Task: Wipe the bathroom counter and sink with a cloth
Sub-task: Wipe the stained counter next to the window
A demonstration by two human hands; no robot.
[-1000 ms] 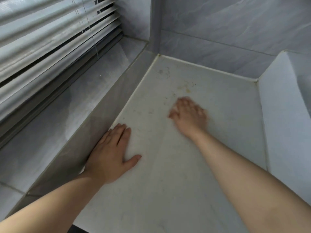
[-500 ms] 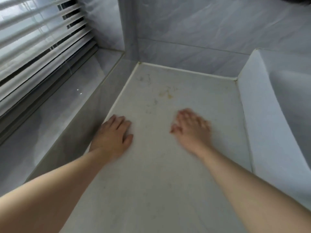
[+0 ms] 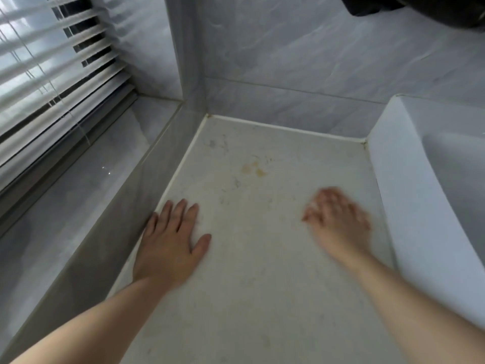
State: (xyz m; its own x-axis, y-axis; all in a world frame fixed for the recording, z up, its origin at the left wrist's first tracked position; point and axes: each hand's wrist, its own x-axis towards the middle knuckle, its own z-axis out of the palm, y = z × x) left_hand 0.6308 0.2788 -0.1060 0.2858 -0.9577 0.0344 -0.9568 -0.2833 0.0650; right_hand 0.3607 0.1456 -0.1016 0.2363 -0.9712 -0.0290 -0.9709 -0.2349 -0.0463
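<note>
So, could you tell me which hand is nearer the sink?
The right hand, blurred, beside the white sink; the left hand lies by the ledge.

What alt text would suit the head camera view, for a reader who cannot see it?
A person's two bare hands rest on a pale bathroom counter: the left hand flat beside the window ledge, the right hand motion-blurred near the white sink. No cloth is visible. A yellowish stain lies beyond the hands; blinds hang at left.
</note>
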